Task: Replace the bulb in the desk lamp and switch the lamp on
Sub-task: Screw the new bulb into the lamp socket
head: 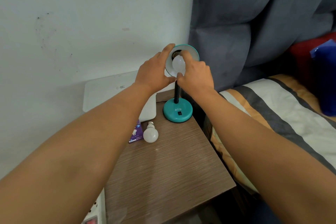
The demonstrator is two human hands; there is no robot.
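A teal desk lamp stands at the back of a brown bedside table, its round base [177,112] bearing a black switch [179,113] and a black flexible neck. The teal shade [192,53] is tilted up toward me. My left hand [154,72] grips the shade's left rim. My right hand [197,76] holds a white bulb [178,63] sitting inside the shade at the socket, index finger above it and thumb below. A second white bulb [150,133] lies loose on the table, next to a purple bulb box [135,133].
A white flat device [109,92] lies at the back left, overhanging the table [169,172]. A white power strip [96,211] sits at lower left. A bed with a striped cover [276,114] and grey padded headboard [254,23] is directly to the right.
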